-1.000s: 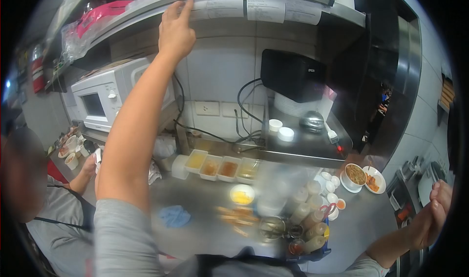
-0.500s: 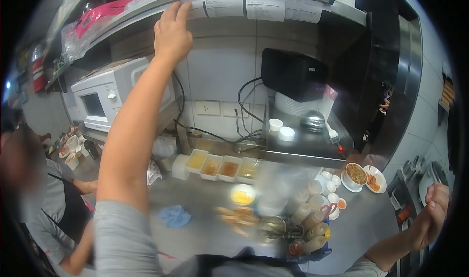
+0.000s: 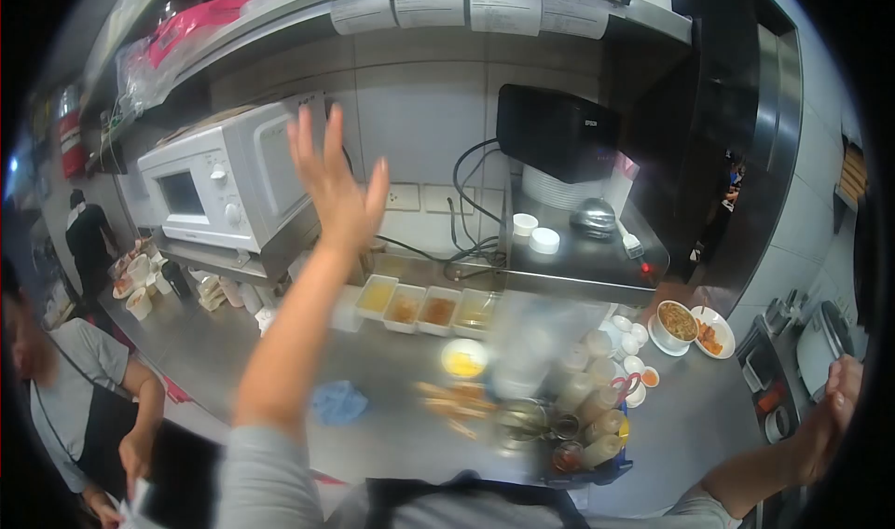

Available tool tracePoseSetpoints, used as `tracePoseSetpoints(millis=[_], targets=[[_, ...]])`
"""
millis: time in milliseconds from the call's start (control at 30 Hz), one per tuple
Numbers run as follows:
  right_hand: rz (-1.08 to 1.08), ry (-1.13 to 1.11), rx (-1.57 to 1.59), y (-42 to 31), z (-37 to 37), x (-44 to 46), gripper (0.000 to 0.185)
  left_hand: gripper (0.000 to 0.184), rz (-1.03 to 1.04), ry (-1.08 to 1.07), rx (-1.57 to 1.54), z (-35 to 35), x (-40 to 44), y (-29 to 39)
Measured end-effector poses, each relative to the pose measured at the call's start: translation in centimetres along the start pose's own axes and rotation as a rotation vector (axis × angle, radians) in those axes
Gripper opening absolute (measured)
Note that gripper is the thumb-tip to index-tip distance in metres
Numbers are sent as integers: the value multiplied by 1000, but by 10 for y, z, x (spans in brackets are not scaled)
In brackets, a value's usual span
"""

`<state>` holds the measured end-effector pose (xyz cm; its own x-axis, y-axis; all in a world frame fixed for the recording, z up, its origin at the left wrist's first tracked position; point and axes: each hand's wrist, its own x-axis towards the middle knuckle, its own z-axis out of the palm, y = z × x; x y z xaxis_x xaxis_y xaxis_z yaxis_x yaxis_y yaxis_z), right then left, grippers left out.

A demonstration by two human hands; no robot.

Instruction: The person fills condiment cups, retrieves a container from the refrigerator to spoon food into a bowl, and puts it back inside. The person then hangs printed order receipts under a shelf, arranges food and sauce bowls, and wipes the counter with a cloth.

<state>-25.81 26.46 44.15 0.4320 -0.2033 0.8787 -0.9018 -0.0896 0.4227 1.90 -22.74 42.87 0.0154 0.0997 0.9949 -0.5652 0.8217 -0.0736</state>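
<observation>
My left hand (image 3: 337,189) is raised with its fingers spread and nothing in it. It is in front of the wall, beside the white microwave (image 3: 228,175) and below the printed paper slips (image 3: 429,9) hanging from the shelf edge. My right hand (image 3: 828,412) is lifted at the far right, its fingers curled in, with no object showing in it. Near that hand stands a rounded grey appliance (image 3: 820,329). Below my left hand, several food containers (image 3: 407,307) line the back of the counter, and a blue cloth (image 3: 338,402) lies in front.
A black Epson printer (image 3: 555,133) and a stack of white plates (image 3: 559,193) occupy the raised steel shelf. Several squeeze bottles (image 3: 601,426) crowd the counter's middle. A soup bowl (image 3: 675,324) stands at right. A co-worker (image 3: 93,389) is at left; another person (image 3: 89,240) stands farther back.
My left hand has dropped away from the hanging slips, and its fingers have spread. My right hand has lowered slightly. The co-worker at left has shifted down and left.
</observation>
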Motion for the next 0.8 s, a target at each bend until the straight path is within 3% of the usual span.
tracePoseSetpoints(millis=[67,133,200,267,333,433,500,567,700,800], targets=[[3,24,60,-3,-5,6,22,77,-140,-136,-9,-30,-65,16],[-28,-67,234,0,4,28,20,78,-355,-373,-21,-78,-142,38],[15,-183,346,-2,27,56,19,78,-437,-546,-5,-132,-236,54],[149,-258,466,-26,84,102,22,79,-547,-717,62,-190,-306,66],[-7,-361,597,-23,145,147,22,78,-604,-809,116,-221,-347,68],[116,-512,784,-7,245,193,29,76,-597,-922,167,-240,-384,69],[351,-505,956,-3,314,218,30,74,-575,-964,172,-237,-396,66],[543,-466,877,1,367,234,32,71,-585,-962,172,-237,-396,65],[644,-126,602,7,425,250,29,63,-616,-915,143,-238,-394,63],[768,23,859,14,431,252,24,59,-651,-885,128,-238,-394,63]])
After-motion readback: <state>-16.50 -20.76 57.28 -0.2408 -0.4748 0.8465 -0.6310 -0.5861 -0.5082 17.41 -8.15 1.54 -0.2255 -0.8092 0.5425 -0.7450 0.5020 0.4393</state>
